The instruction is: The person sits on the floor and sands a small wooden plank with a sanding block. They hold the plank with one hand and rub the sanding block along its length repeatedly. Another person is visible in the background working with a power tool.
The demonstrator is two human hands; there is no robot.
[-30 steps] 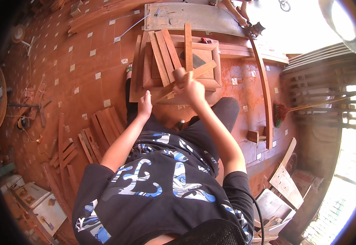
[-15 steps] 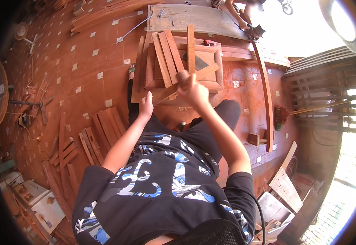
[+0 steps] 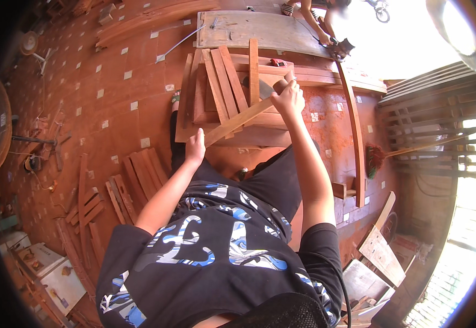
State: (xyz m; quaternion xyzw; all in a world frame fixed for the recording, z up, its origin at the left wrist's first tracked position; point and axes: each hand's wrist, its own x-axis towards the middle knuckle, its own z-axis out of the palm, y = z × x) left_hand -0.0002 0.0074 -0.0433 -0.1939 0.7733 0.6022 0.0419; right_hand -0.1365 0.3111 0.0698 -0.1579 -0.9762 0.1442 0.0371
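A narrow wooden strip lies slantwise over a stack of framed panels in front of me. My left hand is closed on the strip's near left end, thumb up. At the far right end, my right hand grips a curled brown piece that looks like sandpaper; its fingers hide where it meets the strip. Beneath and beyond the strip, several more strips rest on the panels, with one separate strip to their right. A dark grey sheet lies partly under that one.
A red tape measure sits at the panel's far edge. Several wooden strips lie on the tiled floor at left. A long beam runs along the right. Far right, another person's hand holds a dark power tool by a grey board.
My right hand has slid away and to the right along the strip, from its middle to its far end, with the brown piece. My left hand stays at the near end.
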